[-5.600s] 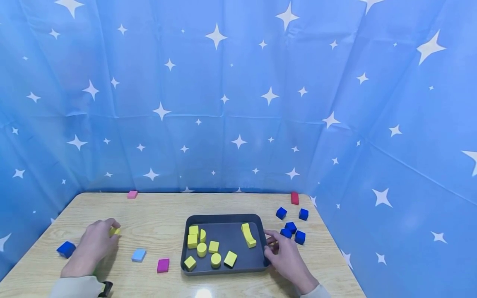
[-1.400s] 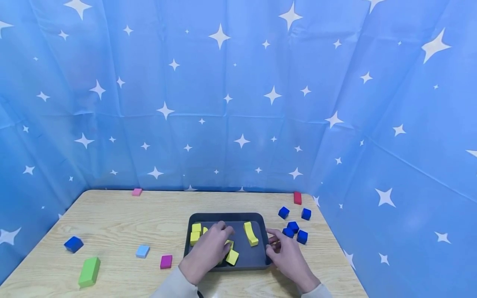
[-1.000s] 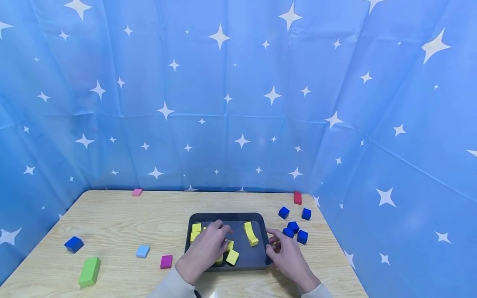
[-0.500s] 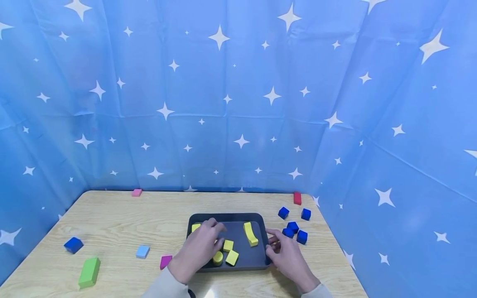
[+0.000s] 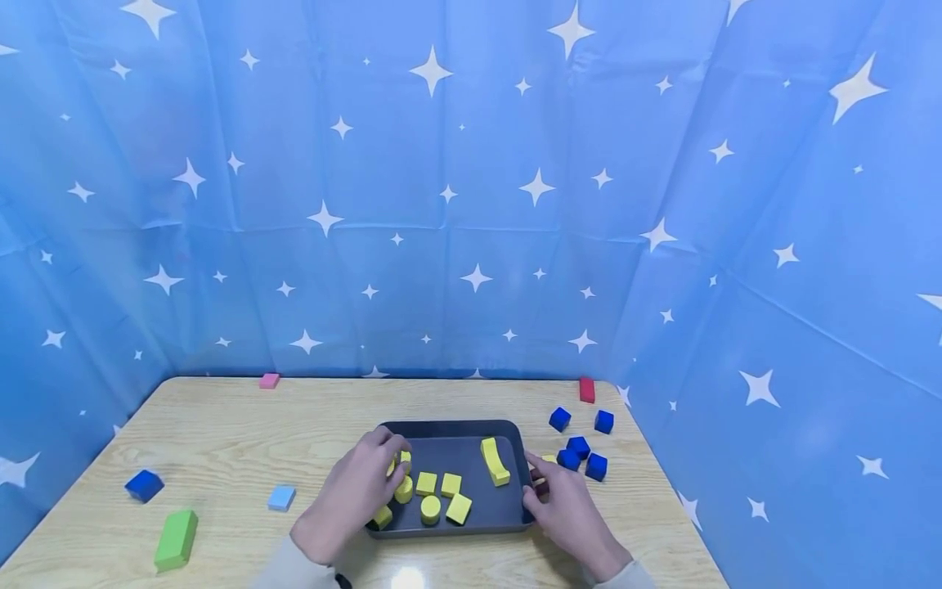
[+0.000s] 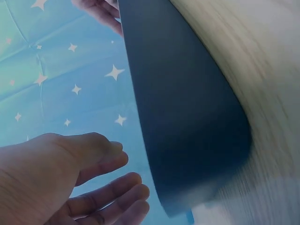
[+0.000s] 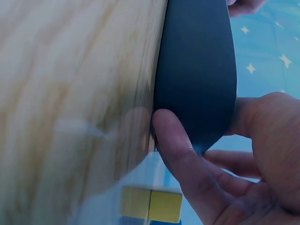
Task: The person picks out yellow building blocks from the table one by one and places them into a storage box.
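Observation:
A dark grey tray holds several yellow blocks, among them a cube, a cylinder and a curved piece. Over the tray's left end is my left hand, its fingers above the yellow blocks there and partly hiding them. The left wrist view shows those fingers loosely bent beside the tray wall, with nothing seen between them. My right hand holds the tray's right end; in the right wrist view one finger presses the outer wall at its lower edge.
Several blue cubes lie right of the tray, with a yellow block and a red block near them. On the left are a green block, a blue block and a light blue block. A pink block sits at the back edge.
My left hand has carried a yellow block from the far left into the tray, then slid leftward, uncovering yellow cubes and a cylinder and hiding the magenta block. My right hand stays at the tray.

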`<state>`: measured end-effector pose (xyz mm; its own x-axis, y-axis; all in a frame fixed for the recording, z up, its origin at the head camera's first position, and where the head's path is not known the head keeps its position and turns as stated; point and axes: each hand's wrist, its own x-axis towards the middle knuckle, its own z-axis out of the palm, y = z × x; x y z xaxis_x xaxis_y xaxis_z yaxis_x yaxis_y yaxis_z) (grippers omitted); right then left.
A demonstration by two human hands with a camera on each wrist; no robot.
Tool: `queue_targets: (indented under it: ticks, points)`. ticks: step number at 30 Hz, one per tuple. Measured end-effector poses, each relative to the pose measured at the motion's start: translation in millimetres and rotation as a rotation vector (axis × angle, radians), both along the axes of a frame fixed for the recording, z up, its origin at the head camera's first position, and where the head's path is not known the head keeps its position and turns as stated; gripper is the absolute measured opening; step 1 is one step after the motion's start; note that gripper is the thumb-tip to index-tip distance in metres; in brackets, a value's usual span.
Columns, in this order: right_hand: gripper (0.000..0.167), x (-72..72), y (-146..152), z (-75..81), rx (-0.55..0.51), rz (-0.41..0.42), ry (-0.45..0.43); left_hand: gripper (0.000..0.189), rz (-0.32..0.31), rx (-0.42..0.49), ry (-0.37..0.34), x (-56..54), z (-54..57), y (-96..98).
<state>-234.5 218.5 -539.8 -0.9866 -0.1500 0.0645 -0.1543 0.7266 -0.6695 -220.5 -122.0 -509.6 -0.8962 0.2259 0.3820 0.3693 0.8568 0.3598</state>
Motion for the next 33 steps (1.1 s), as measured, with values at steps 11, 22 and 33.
queue_targets:
  ticks: [11, 22, 33]
  points:
    - [0.060, 2.3, -0.7, 2.5, 0.019, 0.000, 0.000, 0.039, 0.162, 0.070, -0.108, 7.6, -7.6, -32.4]
    - [0.050, 2.6, 2.8, 6.1, 0.006, -0.040, -0.005, 0.042, 0.166, 0.181, -0.252, 5.8, -16.9, -36.2]
    - [0.043, -0.6, 22.6, 11.8, -0.059, -0.155, 0.236, 0.047, 0.145, 0.225, -0.245, 5.6, -18.9, -33.4]
